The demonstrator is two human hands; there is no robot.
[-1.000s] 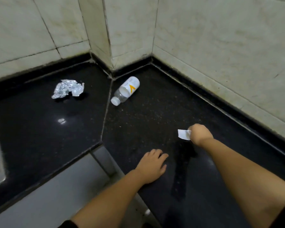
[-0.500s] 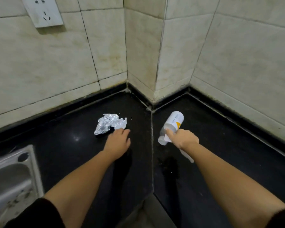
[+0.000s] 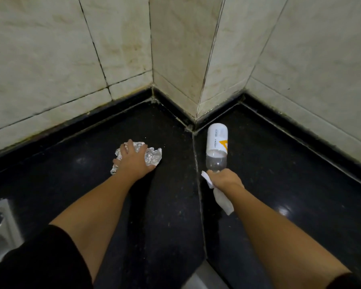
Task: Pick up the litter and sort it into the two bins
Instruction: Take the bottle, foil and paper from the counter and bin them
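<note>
Pressing down on a crumpled ball of silver foil (image 3: 152, 157), the left hand (image 3: 133, 161) has its fingers spread and curled over the creased, shiny wad, which lies on the polished black stone counter (image 3: 92, 184) near the tiled wall. The right hand (image 3: 225, 180) is closed around the neck end of a clear plastic bottle (image 3: 217, 149) with a smooth white label bearing an orange mark; the cylinder lies on its side just right of the counter seam, its base pointing toward the corner. A limp strip of white paper (image 3: 222, 200) is pinched in the same fist, trailing below the wrist. Pale, stained marble-look tiles (image 3: 50, 59) with dark grout rise behind, and a brushed steel sink (image 3: 0, 226) edge shows at far left.
</note>
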